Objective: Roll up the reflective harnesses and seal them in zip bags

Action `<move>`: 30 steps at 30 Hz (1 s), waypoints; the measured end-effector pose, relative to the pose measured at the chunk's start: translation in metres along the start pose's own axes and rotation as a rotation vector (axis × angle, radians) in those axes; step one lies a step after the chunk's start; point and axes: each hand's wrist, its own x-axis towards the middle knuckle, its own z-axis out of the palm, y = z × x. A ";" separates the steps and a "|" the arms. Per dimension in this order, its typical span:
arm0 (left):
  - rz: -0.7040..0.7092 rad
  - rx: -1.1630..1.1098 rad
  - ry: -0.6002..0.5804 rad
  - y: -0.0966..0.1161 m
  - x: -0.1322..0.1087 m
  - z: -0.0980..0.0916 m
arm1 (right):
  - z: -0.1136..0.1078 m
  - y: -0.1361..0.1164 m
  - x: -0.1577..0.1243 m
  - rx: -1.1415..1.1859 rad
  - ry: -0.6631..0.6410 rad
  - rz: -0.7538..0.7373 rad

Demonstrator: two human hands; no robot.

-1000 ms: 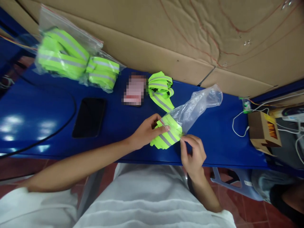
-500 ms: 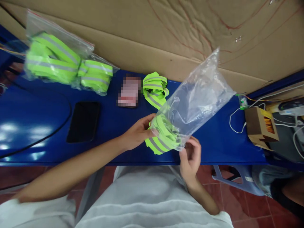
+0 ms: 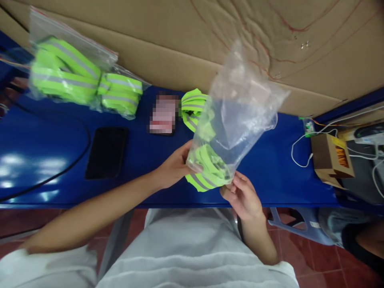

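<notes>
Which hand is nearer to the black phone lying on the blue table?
Left. The left hand holds the clear bag just to the right of the phone; the right hand pinches the bag's other side, farther from the phone.

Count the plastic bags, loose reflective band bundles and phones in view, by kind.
Clear plastic bags: 3, held bag plus two packed bags
Loose reflective band bundles: 2, held bundle and table bundle
Black phone: 1
Total: 6

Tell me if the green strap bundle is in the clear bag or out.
Partly in: the bundle sits in the mouth of the bag, lower end poking out.
</notes>
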 end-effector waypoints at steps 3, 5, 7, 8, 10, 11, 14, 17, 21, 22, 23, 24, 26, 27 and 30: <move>0.006 -0.109 0.030 0.006 0.000 -0.001 | -0.002 0.005 0.000 -0.111 0.022 -0.066; -0.002 -0.128 0.030 0.009 0.000 -0.002 | 0.001 0.011 -0.002 -0.377 0.174 -0.351; -0.035 -0.142 0.006 0.010 0.000 -0.002 | 0.006 0.014 -0.003 -0.693 0.335 -0.719; -0.060 -0.152 -0.008 0.009 -0.001 -0.001 | 0.008 0.013 -0.003 -0.834 0.387 -0.871; -0.116 -0.176 -0.026 0.006 -0.001 0.000 | 0.012 0.009 0.000 -1.058 0.423 -1.065; -0.146 -0.185 -0.027 0.004 -0.001 0.002 | 0.013 0.006 0.001 -1.137 0.427 -1.112; -0.192 -0.199 0.000 0.000 -0.001 0.005 | 0.014 -0.001 0.008 -1.253 0.414 -1.165; -0.183 -0.215 0.032 -0.002 -0.002 0.008 | 0.011 -0.001 0.013 -1.222 0.419 -1.204; -0.196 -0.231 0.054 -0.003 -0.003 0.011 | 0.010 0.005 0.014 -1.209 0.423 -1.208; -0.190 -0.230 0.067 -0.003 -0.004 0.012 | 0.011 0.006 0.014 -1.231 0.411 -1.202; -0.181 -0.227 0.082 -0.003 -0.004 0.012 | 0.012 0.008 0.014 -1.259 0.385 -1.195; -0.167 -0.224 0.103 -0.003 -0.004 0.013 | 0.013 0.010 0.014 -1.283 0.345 -1.193; -0.131 -0.217 0.151 -0.001 -0.003 0.014 | 0.015 0.013 0.016 -1.320 0.253 -1.158; -0.106 -0.208 0.174 0.000 -0.002 0.014 | 0.015 0.015 0.016 -1.332 0.223 -1.124; -0.035 -0.140 0.201 0.005 0.000 0.013 | 0.018 0.018 0.016 -1.315 0.253 -1.034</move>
